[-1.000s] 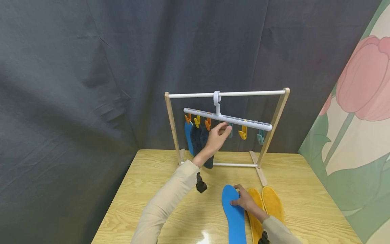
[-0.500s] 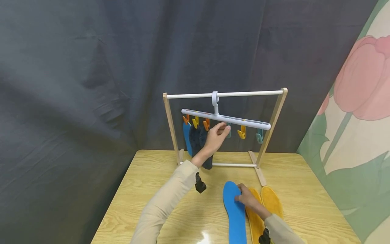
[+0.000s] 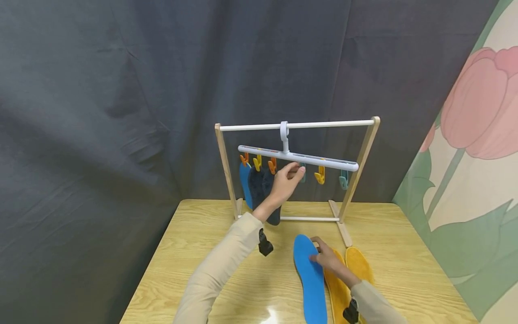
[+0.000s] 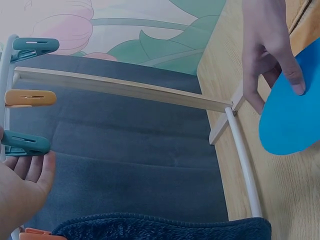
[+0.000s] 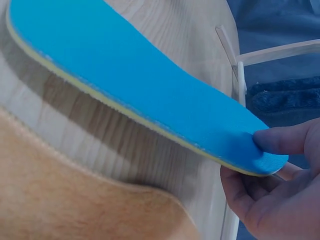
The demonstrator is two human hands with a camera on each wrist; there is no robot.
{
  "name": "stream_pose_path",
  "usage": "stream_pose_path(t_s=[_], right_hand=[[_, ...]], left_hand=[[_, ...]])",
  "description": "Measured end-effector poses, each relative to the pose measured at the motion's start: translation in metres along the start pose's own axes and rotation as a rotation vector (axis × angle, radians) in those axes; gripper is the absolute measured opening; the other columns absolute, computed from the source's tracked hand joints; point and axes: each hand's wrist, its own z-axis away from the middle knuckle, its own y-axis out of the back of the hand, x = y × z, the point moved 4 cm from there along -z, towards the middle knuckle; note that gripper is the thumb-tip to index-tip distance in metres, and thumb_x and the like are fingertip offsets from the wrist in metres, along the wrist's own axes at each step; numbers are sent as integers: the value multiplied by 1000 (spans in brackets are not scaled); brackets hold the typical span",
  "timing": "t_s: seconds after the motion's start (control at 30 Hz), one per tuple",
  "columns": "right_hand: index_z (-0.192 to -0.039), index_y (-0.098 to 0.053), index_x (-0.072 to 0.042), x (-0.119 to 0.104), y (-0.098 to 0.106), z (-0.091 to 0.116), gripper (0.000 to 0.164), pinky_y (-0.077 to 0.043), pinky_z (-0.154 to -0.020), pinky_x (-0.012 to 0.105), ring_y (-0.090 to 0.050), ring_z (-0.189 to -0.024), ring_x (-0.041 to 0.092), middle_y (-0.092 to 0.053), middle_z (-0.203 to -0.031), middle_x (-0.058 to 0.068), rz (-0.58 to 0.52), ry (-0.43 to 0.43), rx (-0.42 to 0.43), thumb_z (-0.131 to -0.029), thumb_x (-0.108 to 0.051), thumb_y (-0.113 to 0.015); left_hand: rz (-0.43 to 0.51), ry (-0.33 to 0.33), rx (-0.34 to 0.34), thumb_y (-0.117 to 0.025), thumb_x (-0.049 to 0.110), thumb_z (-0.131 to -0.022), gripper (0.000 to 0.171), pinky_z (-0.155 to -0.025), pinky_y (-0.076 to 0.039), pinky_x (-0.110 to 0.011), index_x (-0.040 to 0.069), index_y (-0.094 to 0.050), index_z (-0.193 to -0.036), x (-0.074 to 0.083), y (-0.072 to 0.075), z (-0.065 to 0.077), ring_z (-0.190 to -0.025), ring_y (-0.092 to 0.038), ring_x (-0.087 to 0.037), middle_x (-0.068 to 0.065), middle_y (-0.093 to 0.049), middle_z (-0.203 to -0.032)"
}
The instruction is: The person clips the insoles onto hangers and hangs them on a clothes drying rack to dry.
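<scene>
My left hand (image 3: 284,183) is raised to the white hanger (image 3: 323,161) and pinches a teal clothes peg (image 4: 27,143) that hangs from it. Between thumb and fingers, my right hand (image 3: 328,259) holds a blue insole (image 3: 310,274) by its rounded far end. The right wrist view shows the yellow edge of the insole tilted up over the wooden table (image 5: 200,185). On the hanger's left half, orange and yellow pegs hold another blue insole (image 3: 245,182) and two dark fuzzy insoles (image 3: 256,184). Part of the nearer dark one is hidden behind my left hand.
The hanger hooks over the white top bar of a wooden-sided rack (image 3: 366,155) at the table's back. To the right hang a yellow peg (image 3: 320,175) and another teal peg (image 3: 344,181). Two orange-yellow fuzzy insoles (image 3: 360,265) lie beside my right forearm.
My right hand has raised the far end of the blue insole slightly, toward the rack. The left hand stays at the same teal peg. The whole head view has shifted slightly.
</scene>
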Motion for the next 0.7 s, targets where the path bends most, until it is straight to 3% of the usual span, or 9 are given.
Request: stream_pose_path(t_s=[0.37,0.7], right_hand=[[-131,-46,13,-5,4,-2,43,-55,-80,50,-62,-97,34,-61,-113,26,12,29,1,-91,7,-60],[-122,-50,15,-13,8,-3,32,-52,-75,43,-56,-88,27,-60,-105,20,30,20,37,-92,6,-59]], left_hand=[[-9,15,-21,-55,24,-103,44,-86,-55,-28,-1,-52,-140,1,1,-3,-109,-62,-27,-17,-62,-124],[-24,39,-41,-55,25,-104,46,-84,-55,-26,-1,-51,-141,3,3,-2,-106,-64,-27,-19,-61,-126]])
